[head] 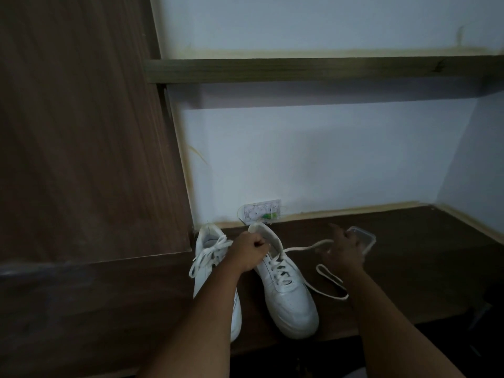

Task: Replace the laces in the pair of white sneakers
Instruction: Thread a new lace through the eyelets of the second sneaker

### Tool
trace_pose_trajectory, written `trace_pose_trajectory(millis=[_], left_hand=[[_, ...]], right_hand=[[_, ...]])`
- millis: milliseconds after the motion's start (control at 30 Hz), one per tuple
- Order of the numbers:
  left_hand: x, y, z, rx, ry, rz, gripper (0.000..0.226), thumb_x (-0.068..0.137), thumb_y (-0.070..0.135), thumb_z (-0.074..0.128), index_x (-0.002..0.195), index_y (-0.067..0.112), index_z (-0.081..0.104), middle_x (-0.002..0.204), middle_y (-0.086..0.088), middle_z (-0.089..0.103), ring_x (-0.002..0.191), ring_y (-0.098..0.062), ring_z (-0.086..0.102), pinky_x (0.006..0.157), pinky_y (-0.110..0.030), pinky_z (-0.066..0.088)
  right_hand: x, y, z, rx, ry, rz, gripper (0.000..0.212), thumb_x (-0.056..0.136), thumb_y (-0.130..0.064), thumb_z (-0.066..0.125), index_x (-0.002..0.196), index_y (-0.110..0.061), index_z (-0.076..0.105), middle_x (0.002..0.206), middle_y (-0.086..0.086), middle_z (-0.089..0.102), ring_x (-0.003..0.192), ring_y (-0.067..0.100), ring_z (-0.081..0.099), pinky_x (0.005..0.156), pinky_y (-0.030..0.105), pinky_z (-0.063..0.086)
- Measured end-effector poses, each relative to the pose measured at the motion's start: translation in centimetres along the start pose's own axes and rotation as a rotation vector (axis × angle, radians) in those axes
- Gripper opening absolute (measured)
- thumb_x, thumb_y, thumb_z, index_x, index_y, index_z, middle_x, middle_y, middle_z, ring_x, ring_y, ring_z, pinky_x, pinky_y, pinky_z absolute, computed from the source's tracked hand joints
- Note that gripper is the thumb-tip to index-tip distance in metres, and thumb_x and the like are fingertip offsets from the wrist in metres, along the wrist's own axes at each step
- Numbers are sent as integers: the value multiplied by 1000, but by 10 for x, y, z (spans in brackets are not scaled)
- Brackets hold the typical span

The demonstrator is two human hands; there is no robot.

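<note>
White leather low-top sneakers stand side by side on the dark wooden table (pixel 409 268), low in the frame's centre: the left sneaker (pixel 210 257), half hidden under a forearm, has its lace tied, while the right sneaker (pixel 286 290) is partly unlaced. The left hand (pixel 249 251) is curled tight at that shoe's collar; whether it pinches the tongue or a lace end is hidden by the knuckles. The right hand (pixel 342 251) holds the flat white cotton lace (pixel 331 282) out to the right, fingers loosely bent around it, forefinger raised; the exact pinch is blurred in the dim light. My guess: the lace is limp, light and snag-prone, best taken near its tip, with the stiff, light shoe steadied at the collar. A clear plastic box (pixel 365 238) lies mostly behind the right hand, contents unreadable.
</note>
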State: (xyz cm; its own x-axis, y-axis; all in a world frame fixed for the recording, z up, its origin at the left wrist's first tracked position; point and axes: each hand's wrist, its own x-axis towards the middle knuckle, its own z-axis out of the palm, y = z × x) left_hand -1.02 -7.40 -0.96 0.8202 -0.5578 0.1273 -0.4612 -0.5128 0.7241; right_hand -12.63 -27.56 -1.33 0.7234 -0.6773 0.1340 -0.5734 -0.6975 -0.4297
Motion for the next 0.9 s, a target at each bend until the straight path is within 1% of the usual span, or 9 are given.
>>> trace_pose_trajectory(millis=[67,133,233,400,500,600,733,800,900], left_hand=[[1,-2,0,-7,-5,10,30,90,25,63,61,27,59,57,9,55,53,-6,53,58,-25,44],[0,-3,0,-19,-10,19,25,91,26,63,66,24,64,60,8,57,57,-9,56,61,-28,48],[-4,-1,0,31,-23,30,18,93,26,60,83,17,72,77,2,64,74,-17,63,71,-33,52],[-19,19,-1,43,51,145,25,94,20,59,118,21,66,111,9,58,101,-6,56,85,-24,45],[-29,45,3,-179,-153,104,40,95,15,57,134,26,52,113,0,64,100,-13,62,86,-28,51],[-37,66,4,-377,-253,75,27,96,9,53,121,20,58,94,3,66,78,-3,62,70,-21,50],[-32,69,-13,-589,-12,17,10,93,18,64,84,22,66,71,9,60,64,-5,53,61,-22,42],[-29,62,-23,-703,68,-19,11,91,14,65,81,19,65,72,5,61,66,-7,55,64,-22,45],[-34,61,-32,-940,112,-107,14,92,0,58,83,11,61,58,4,55,41,1,49,41,-12,38]], right_hand=[[-6,-14,-2,-26,-9,-180,33,86,-26,63,119,-27,59,127,7,51,115,27,48,92,32,40],[-14,-29,-1,166,-204,-220,10,87,-27,63,92,-20,69,97,2,66,89,17,60,71,24,43],[-30,-37,9,254,-435,-215,25,91,-29,60,86,-6,69,88,10,68,82,22,63,70,31,48],[-33,-42,-15,400,-294,-205,30,99,-27,47,88,-2,62,79,6,60,69,15,54,65,28,40],[-41,-61,-28,556,-222,-286,29,96,-31,53,73,-17,63,69,-2,60,65,13,55,60,26,40],[-44,-68,-47,631,-106,-284,36,92,-34,59,61,-17,59,54,-4,54,52,6,51,54,22,40],[-36,-35,-75,840,-37,-229,41,83,-40,69,54,-19,49,51,-5,40,51,11,40,55,26,34],[-31,-11,-82,1031,-2,-111,37,78,-40,72,63,-13,52,57,4,38,53,13,38,53,26,33],[-25,21,-80,1262,42,212,36,73,-44,75,72,-13,57,70,13,46,59,19,44,56,30,38]])
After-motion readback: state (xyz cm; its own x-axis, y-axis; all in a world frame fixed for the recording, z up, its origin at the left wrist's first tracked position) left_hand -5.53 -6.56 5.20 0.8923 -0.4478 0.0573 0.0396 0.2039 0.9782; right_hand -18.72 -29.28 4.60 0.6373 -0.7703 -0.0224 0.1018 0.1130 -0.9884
